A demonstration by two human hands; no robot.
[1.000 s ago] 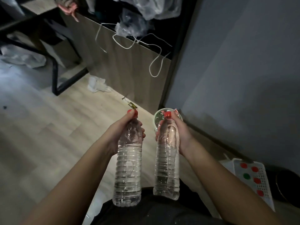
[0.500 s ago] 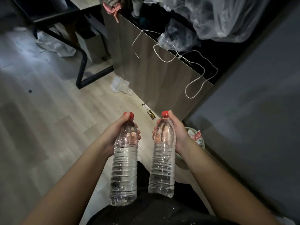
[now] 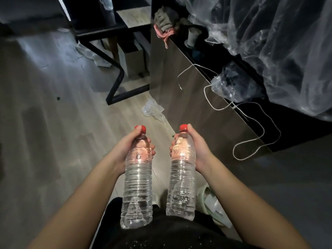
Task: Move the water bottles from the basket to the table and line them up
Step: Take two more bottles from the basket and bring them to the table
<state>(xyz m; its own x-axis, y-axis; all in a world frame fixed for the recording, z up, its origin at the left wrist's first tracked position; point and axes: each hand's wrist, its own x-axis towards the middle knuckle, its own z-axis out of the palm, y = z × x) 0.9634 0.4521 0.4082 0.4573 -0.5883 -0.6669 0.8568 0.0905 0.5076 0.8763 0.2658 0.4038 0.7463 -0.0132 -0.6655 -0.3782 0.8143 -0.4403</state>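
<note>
"In front of the person's waist, what's being carried?"

"Two clear ribbed plastic water bottles with red caps, both upright and resting on nothing. The left bottle is in the left hand, with fingers and thumb wrapped round its shoulder just under the cap. The right bottle is gripped the same way by the right hand. The bottles are near each other but apart."

"How far along is the job?"

"Mid-carry, I'd judge. These two are out of the basket, which isn't in view, and neither is set down. No bottle shows standing on any surface, so the line-up looks unstarted."

"Where would they go?"

"To the right stands a dark-topped unit with a wood-grain side panel. It may be the table, though the light is too dim to be sure. Clear plastic sheeting is heaped on top, and a white cord trails down the panel. A crumpled plastic wrapper lies on the pale wooden floor by its foot, with a black metal frame beyond."

"What's left?"

"Standing both down side by side, then fetching any others. I can't tell how many remain."
</note>
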